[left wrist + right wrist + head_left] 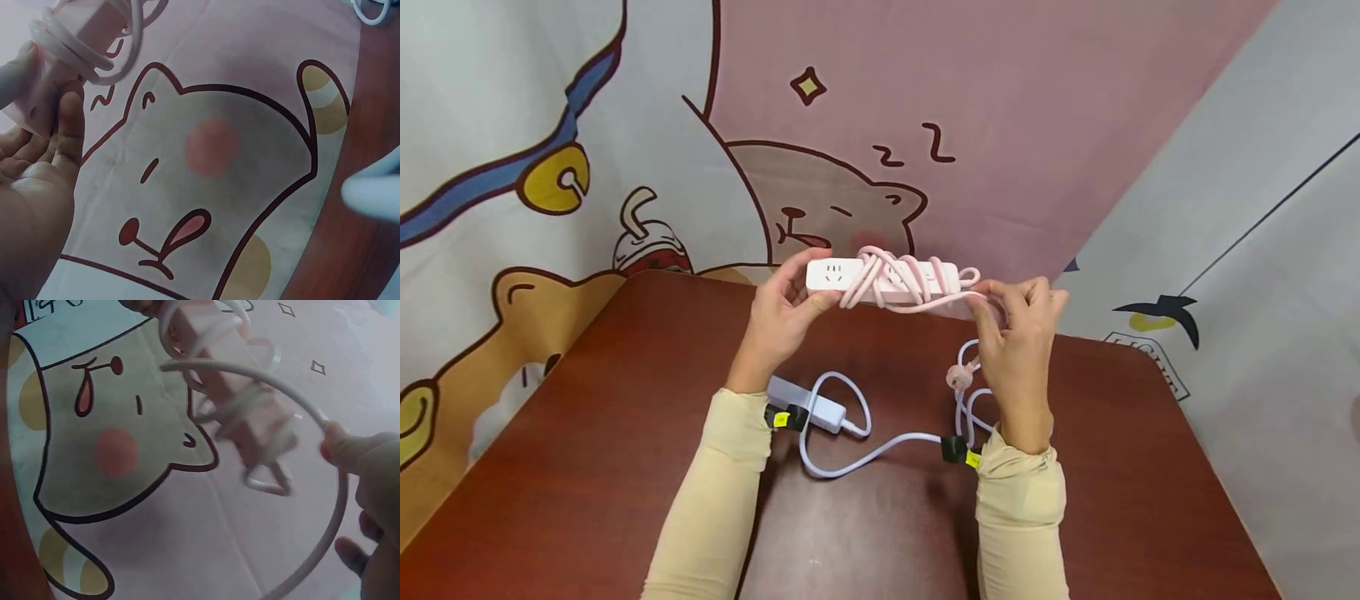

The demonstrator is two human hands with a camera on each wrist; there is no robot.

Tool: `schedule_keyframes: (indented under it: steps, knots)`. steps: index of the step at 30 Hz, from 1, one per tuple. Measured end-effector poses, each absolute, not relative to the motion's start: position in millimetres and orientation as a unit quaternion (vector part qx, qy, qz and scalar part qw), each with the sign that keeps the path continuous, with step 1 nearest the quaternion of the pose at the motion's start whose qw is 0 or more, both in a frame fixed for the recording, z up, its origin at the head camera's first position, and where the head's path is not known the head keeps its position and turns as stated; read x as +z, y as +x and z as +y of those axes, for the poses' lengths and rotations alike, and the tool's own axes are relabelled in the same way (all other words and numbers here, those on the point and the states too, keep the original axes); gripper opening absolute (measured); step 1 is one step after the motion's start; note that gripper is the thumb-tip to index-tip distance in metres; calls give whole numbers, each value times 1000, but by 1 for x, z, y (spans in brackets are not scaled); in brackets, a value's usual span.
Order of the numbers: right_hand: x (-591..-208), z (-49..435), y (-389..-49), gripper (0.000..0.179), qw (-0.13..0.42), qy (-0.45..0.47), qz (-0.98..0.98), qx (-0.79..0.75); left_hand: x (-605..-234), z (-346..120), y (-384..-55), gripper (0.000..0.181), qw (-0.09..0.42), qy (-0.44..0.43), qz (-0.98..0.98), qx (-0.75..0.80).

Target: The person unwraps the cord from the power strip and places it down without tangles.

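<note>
You're holding the pale pink power strip (pixel 896 274) above the table (pixel 880 542), long axis running left to right, left hand (pixel 781 312) gripping its left end, right hand (pixel 1018 337) pinching its cord (pixel 917 310) just beyond the other.

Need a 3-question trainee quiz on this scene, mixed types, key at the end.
1. Multiple choice: what does the right hand pinch?
A) the bluish cord
B) the pink cord
C) the wall cloth

2. True or false: the pink cord is wound round the pink power strip that the left hand holds.

3. Short answer: how many power strips show in the head view, and which one lies on the table?

Key:
1. B
2. True
3. Two; the bluish power strip lies on the table.
</note>
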State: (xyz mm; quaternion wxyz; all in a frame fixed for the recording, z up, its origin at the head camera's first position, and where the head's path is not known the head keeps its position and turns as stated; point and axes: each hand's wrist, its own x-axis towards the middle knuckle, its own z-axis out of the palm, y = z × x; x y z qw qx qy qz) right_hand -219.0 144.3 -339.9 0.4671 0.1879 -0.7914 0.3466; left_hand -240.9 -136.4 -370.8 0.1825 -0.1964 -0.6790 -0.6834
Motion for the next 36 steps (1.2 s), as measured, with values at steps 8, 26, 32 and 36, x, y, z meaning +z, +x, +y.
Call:
schedule_keyframes:
  steps: [8, 26, 32, 36]
  knots:
    - [-337, 147, -208, 13, 370, 200, -797, 434, -367, -140, -242, 54, 189, -205, -664, -694]
    - [-342, 146, -205, 14, 315, 178, -848, 387, -372, -144, -242, 48, 193, -178, -632, -729]
    - [-343, 153, -210, 15, 309, 157, -850, 396, -371, -145, -242, 48, 182, -187, -621, -739]
    - [-344, 157, -212, 15, 306, 144, -849, 406, -370, -145, -241, 48, 175, -191, -612, -748]
